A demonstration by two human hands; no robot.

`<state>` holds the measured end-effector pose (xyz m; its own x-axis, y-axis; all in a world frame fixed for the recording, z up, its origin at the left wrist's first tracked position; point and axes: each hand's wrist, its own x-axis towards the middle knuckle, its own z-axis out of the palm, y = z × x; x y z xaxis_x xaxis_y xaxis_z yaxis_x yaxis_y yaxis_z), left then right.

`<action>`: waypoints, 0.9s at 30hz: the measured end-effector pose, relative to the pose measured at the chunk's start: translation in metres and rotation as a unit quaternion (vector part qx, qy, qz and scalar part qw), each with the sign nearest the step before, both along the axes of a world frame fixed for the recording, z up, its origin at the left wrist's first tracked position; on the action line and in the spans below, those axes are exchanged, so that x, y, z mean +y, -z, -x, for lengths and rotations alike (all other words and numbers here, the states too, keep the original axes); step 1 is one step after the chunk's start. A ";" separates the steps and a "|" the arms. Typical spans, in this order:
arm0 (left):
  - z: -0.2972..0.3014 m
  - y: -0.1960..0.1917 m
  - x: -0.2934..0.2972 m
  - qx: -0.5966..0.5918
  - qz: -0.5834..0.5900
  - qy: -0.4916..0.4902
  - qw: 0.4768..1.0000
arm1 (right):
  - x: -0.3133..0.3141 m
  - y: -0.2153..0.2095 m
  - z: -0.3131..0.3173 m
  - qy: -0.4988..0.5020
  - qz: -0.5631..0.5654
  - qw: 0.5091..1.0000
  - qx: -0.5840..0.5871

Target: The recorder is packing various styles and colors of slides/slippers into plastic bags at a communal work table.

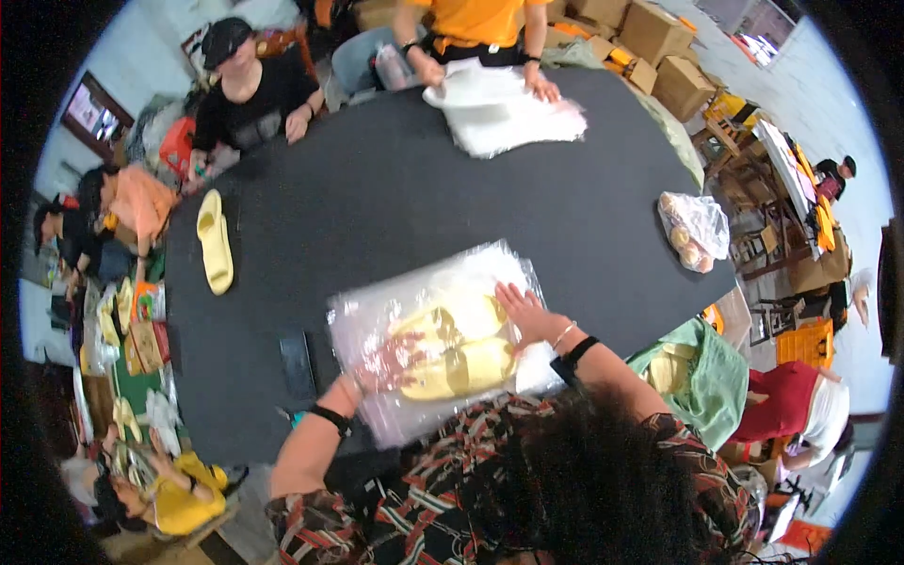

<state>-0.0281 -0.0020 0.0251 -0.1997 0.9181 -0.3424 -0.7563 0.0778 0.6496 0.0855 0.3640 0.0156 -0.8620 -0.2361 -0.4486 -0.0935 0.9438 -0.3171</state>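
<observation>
A clear plastic bag [490, 264] lies on the dark table in front of me, over other pale film sheets. A pair of yellow slippers [461, 367] shows through its shiny film. My left hand [384, 363] is under the film, its fingers around the left ends of the slippers; glare blurs them partly. Flat on the bag by the slippers' right ends rests my right hand [529, 315], fingers spread, holding nothing. A dark phone-like slab [297, 365] lies just left of the bag.
A single yellow slipper [215, 242] lies at the table's left. On the right sits a bag of round brownish items [694, 231]. Across the table [367, 198], a person in orange handles a stack of plastic bags [508, 113]. Green cloth [702, 377] hangs near my right elbow.
</observation>
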 end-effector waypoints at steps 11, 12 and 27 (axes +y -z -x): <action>-0.002 -0.013 0.089 0.876 0.055 0.130 0.462 | -0.006 -0.007 -0.001 -0.003 -0.020 0.999 -0.046; -0.007 -0.020 0.092 0.834 0.151 0.132 0.514 | -0.005 -0.006 -0.001 -0.001 -0.021 0.999 -0.043; -0.005 0.023 0.069 0.763 0.225 0.056 0.603 | -0.009 -0.001 0.002 0.017 -0.076 0.996 -0.035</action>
<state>-0.0226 0.0674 0.0025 -0.5427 0.8381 -0.0564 0.7229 0.5002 0.4767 0.0834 0.3549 0.0161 -0.8336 -0.1313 -0.5364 -0.0430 0.9838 -0.1741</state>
